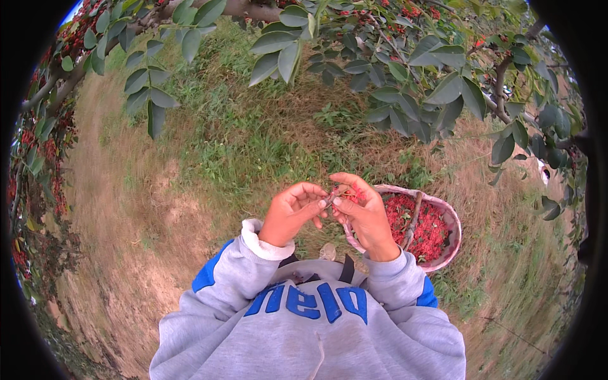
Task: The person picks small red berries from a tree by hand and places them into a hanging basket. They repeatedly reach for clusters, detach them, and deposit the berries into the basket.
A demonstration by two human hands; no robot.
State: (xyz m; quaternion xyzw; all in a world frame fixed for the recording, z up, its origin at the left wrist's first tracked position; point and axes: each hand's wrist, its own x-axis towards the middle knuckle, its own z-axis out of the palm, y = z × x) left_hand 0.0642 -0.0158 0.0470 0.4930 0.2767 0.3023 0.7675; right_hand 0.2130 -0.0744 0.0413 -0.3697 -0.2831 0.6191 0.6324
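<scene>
In front of my chest both hands meet over a small cluster of red berries (351, 194), which looks like Sichuan pepper. My left hand (290, 214) pinches the dark stem end (330, 197) between thumb and forefinger. With thumb and fingers, my right hand (365, 217) holds the berry side of the same cluster, and part of it is hidden behind the thumb. Just beyond my right wrist is a basket (455, 223) with a pink-lined rim and a stick-like handle (414, 216). Red berry clusters (430, 232) mixed with a few green leaves fill much of it.
Leafy branches (446, 90) with red berries hang across the top and right. A thick bough (247, 9) arches overhead, and more berry-laden twigs (52, 152) line the left edge. Grass, green and dry (247, 142), covers the ground. A shoe (327, 251) shows below my hands.
</scene>
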